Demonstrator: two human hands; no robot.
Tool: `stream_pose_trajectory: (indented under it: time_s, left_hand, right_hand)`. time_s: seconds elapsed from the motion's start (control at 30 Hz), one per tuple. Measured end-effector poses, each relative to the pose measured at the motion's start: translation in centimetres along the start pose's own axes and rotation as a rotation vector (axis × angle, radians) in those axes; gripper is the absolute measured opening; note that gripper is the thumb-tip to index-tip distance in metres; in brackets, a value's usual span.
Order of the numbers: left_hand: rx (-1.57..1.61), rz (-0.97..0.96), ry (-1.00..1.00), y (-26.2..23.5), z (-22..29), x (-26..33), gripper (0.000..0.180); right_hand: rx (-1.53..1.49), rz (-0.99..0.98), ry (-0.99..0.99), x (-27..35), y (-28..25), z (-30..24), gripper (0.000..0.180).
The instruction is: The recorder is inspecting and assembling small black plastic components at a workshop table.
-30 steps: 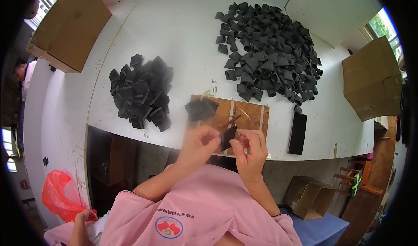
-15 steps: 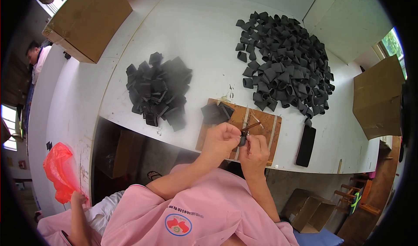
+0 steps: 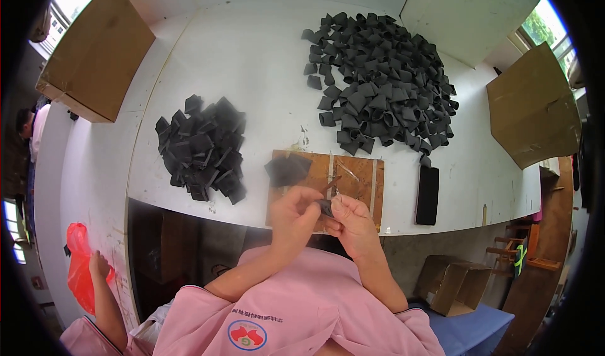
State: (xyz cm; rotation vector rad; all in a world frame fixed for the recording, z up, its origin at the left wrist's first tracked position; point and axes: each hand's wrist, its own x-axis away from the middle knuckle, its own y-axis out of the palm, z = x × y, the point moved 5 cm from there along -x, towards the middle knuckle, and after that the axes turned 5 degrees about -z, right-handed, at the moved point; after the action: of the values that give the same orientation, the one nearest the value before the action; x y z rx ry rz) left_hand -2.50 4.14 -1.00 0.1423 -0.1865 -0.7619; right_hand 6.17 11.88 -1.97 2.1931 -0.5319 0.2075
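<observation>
My left hand and my right hand meet in front of my chest, over the near part of a brown wooden board. Between their fingertips is a small black fabric piece, pinched from both sides and partly hidden. A thin brown stick-like thing shows just beyond it; whether my right hand holds that too is unclear. Several flat black fabric pieces lie on the board's far left part.
A pile of flat black pieces lies left on the white table; a larger heap of black tube-like pieces is far right. A phone lies near the right edge. Cardboard boxes flank the table. At left, another person's hand touches a red bag.
The view has shifted, so the table's things sit differently in it. My hands stay together at the black piece, which now lies more tilted. The other person's hand and red bag have moved slightly.
</observation>
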Motion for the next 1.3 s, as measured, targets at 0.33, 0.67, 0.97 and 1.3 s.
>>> stream_pose_trajectory:
  time_s: [0.33,0.67,0.97,1.3]
  left_hand:
    - [1.374,-0.710,-0.379,1.5,3.5,-2.7,0.025]
    - [1.281,-0.523,-0.490,1.1,1.2,-2.1,0.024]
    - [-0.306,-0.238,0.527,0.9,7.6,-2.2,0.033]
    - [0.239,-0.066,0.316,0.6,6.8,-2.2,0.011]
  right_hand:
    - [0.446,-0.189,-0.200,-2.6,3.8,-6.8,0.022]
    - [0.463,-0.225,-0.175,-3.2,2.5,-5.5,0.020]
    - [1.076,0.180,-0.738,-0.1,3.0,-7.6,0.017]
    - [1.465,0.214,-1.121,1.7,6.6,-7.2,0.036]
